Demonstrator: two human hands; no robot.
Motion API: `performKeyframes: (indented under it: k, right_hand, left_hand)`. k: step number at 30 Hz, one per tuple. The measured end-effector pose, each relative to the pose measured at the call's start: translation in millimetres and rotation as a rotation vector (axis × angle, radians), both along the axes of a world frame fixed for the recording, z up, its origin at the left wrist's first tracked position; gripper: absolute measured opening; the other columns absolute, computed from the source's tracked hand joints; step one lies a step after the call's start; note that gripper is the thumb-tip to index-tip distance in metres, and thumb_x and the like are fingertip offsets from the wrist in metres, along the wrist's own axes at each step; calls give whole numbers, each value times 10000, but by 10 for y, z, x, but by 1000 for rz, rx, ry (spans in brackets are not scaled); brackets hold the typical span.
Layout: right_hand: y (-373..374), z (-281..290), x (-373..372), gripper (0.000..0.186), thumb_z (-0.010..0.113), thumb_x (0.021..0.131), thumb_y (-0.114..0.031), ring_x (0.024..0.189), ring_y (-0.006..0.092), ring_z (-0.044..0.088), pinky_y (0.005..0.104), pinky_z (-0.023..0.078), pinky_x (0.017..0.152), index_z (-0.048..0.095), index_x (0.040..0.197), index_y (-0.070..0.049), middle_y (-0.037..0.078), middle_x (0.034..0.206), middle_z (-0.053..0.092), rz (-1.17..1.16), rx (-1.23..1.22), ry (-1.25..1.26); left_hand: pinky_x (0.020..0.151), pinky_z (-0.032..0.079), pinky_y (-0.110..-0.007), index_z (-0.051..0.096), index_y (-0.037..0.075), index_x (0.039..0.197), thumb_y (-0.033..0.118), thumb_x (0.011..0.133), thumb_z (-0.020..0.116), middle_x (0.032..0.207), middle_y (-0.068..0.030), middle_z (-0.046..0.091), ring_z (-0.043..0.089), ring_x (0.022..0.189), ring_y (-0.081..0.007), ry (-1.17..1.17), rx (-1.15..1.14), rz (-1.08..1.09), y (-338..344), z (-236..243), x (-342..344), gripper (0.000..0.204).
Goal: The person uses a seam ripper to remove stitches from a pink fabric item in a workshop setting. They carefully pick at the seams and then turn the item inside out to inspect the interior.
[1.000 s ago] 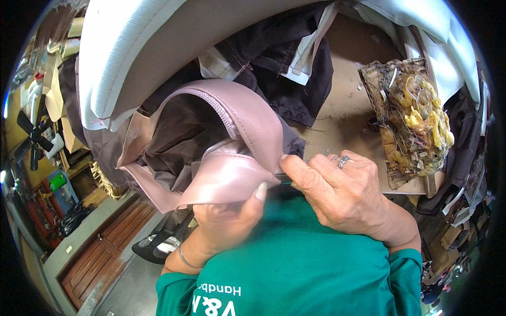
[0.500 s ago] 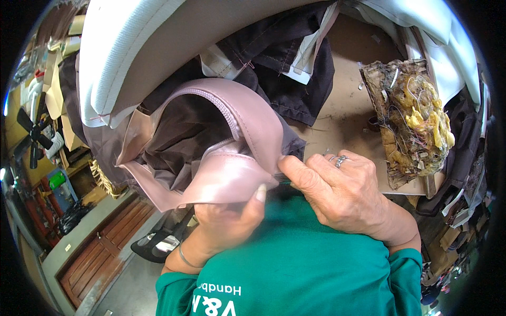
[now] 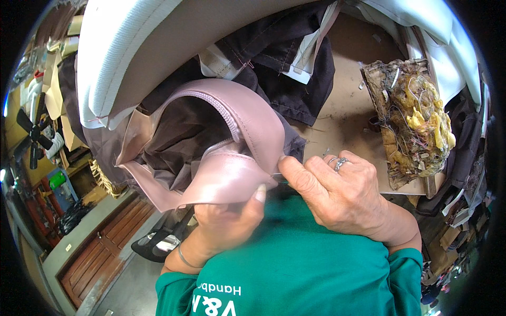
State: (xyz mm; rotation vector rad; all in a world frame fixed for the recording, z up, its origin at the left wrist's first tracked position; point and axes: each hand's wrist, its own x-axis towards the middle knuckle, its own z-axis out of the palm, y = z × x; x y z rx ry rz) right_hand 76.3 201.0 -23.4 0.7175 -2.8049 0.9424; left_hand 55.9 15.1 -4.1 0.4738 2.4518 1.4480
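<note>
A pink leather bag piece [image 3: 258,121] with a curved zipper [image 3: 224,110] along its opening lies close in front of me. Dark brown lining cloth [image 3: 176,142] bunches inside the opening. My left hand [image 3: 229,218] grips the near pink panel, its thumb on top close to the pointed corner and the other fingers hidden under the leather. At that same corner, where the zipper side ends, my right hand [image 3: 342,195] is closed in a pinch with thumb and forefinger at the pink edge. The fingertips of the right hand are partly hidden.
White padded pieces [image 3: 124,58] arch over the far left. More dark lining [image 3: 300,79] with pale edges lies behind. On the brown board [image 3: 345,126] at right rests a cardboard slab [image 3: 414,124] caked with yellow glue and threads. A black fan [image 3: 34,137] stands far left.
</note>
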Motion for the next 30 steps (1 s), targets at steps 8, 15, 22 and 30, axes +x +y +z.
performKeyframes:
  k: [8, 15, 22, 30]
  right_hand:
    - [-3, 13, 3, 390, 549, 619, -107, 465, 125, 459, 264, 375, 436, 589, 998, -26, 12, 604, 434, -2, 29, -10]
    - [19, -117, -66, 385, 638, 719, -96, 633, 146, 542, 277, 442, 571, 500, 1068, -10, 68, 791, 548, -151, -524, -298]
    - [-134, -1, -165, 531, 623, 724, -9, 889, 88, 461, 209, 386, 768, 353, 1180, 25, 76, 1048, 463, -175, -1209, -791]
    - [-99, -267, -208, 463, 595, 710, -16, 983, 106, 455, 228, 368, 851, 416, 1136, 11, 67, 1068, 469, -218, -937, -639]
  left_hand:
    - [799, 412, -326, 590, -60, 842, 20, 738, 588, 845, -126, 580, 538, 840, -212, 52, -11, -70, -8, -13, -21, 131]
    - [670, 458, -343, 630, 1, 768, -6, 684, 621, 766, -115, 609, 585, 708, -255, -60, -2, 84, 0, -2, 60, 85]
    - [651, 457, -341, 628, -1, 771, 1, 681, 636, 766, -118, 609, 588, 699, -254, -13, 103, -32, -33, -48, -25, 90]
    - [665, 462, -336, 644, 7, 788, 41, 686, 647, 745, -109, 625, 594, 697, -248, -53, -32, 210, -21, 6, 119, 108]
